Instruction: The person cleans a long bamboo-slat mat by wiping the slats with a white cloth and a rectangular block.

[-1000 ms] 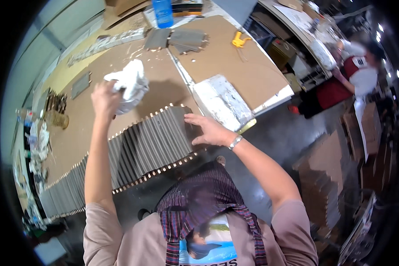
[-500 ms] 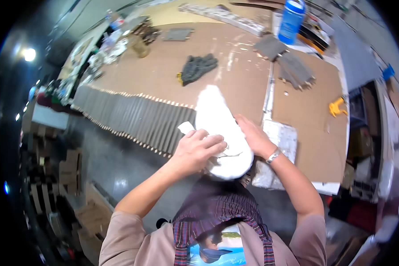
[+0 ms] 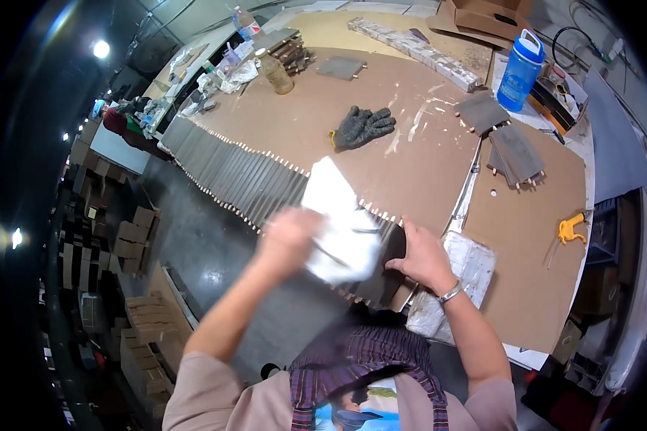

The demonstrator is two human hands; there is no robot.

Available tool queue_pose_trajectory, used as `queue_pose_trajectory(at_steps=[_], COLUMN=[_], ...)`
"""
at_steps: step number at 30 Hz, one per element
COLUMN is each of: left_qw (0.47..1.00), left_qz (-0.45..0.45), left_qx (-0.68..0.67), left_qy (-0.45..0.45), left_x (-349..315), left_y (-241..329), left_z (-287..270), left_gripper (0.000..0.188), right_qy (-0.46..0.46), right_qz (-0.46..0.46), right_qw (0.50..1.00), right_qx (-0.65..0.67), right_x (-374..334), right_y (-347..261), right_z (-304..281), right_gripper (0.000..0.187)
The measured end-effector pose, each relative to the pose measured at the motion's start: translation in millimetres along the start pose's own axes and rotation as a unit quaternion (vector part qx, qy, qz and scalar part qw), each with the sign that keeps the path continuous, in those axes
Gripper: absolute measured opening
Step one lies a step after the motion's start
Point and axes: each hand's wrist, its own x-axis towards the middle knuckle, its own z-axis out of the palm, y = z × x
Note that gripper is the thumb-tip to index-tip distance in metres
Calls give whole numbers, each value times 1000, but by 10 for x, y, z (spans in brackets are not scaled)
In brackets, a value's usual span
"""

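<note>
A long row of grey slats [image 3: 262, 179] with pale wooden pegs along both edges runs from the far left toward me. My left hand [image 3: 289, 241], smeared by motion, is closed on a white cloth [image 3: 345, 241] that lies over the slats. At the near right end of the row, my right hand [image 3: 424, 255] rests against the last dark slat [image 3: 389, 262], thumb and fingers spread apart. A grey knit glove [image 3: 364, 129] with a yellow cuff lies beyond the cloth on the brown board.
A white-smeared block [image 3: 456, 284] sits beside my right wrist. Loose grey slats [image 3: 516, 154], a yellow-handled tool [image 3: 571, 228] and a blue bottle [image 3: 521, 72] are on the right. A jar [image 3: 274, 75] stands far left; cardboard boxes [image 3: 133, 237] are on the floor.
The white cloth has slid left and bunched up with my left hand, baring the end slats. My right hand has left the cloth's edge and now touches the row's end.
</note>
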Motion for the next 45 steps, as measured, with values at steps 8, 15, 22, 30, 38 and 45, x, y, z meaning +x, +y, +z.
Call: queue_pose_trajectory(at_steps=[8,15,22,30,38,45], left_qw=[963,945,917,964,936,962], left_qz=[-178,-275,-326,-233,-348,-273], left_qx=[100,166,170,116,-3,-1], left_qy=[174,-69,155,60,59,14], left_x=[-1,-716,-534,-47,-566,-79], left_y=[-952,-2077,-2348,-2491,-2911,-2530], left_z=[-422,-72,-431,255,-35,344], left_gripper=[56,19,57,40,23,34], right_qy=[3,-18,-13,-9,-20,-8], right_qz=[2,-28,10,34,40,28], right_qw=[1000,999,1000,999,999,999], right_qx=[0,-9,-22,-10,-32,-45], right_x=[-19,-28,-17,2,8,41], right_y=[11,-114,-115,-94,-146,-125], right_z=[-56,-24,-62,43,-6,29], right_gripper=[107,98,101,108,103,105])
